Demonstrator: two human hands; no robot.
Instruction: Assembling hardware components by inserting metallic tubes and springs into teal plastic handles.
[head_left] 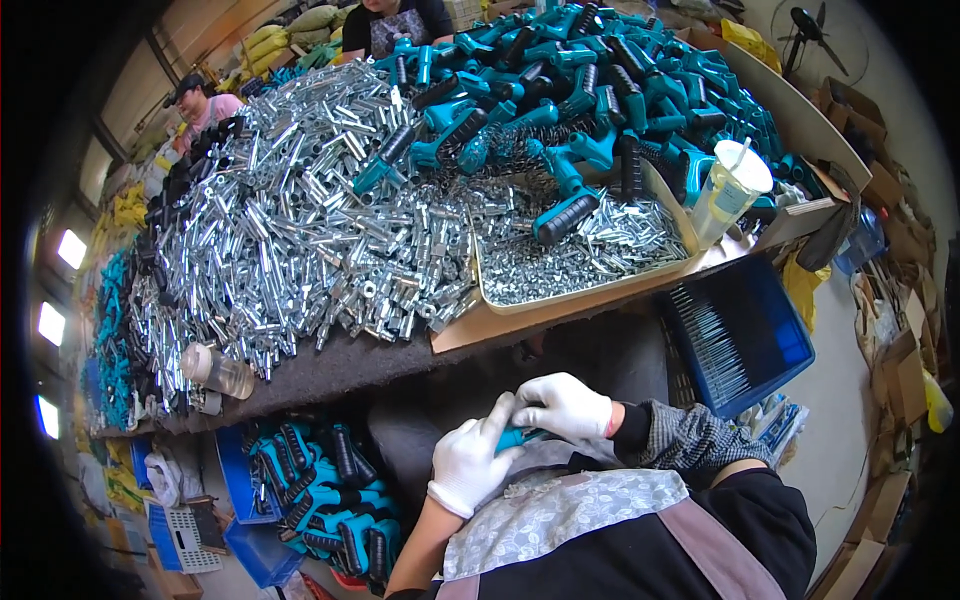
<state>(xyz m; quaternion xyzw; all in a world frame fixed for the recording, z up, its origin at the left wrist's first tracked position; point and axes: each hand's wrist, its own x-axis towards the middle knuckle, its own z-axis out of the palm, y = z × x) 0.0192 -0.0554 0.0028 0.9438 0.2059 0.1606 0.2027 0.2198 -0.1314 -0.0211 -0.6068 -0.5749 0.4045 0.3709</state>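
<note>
Close in front of my body, my left hand (474, 460), in a white glove, is closed round a teal handle (511, 438). Only a small part of the handle shows between the gloves. My right hand (567, 404), also gloved in white, has its fingers curled and pressed against the same handle, touching my left fingertips. Whether a smaller part sits under the right fingers is hidden. Beyond both hands, a shallow tray (590, 290) on the bench edge holds small metal nuts and pins. A teal and black handle (566, 212) lies across its contents.
Metal sleeves (290, 220) heap the bench's left, teal handles (600, 80) its back right. A cup (730, 190) and a jar (218, 371) stand near the edge. A blue crate (745, 335) sits right; more handles (335, 490) lie lower left. Two people (398, 28) are across the bench.
</note>
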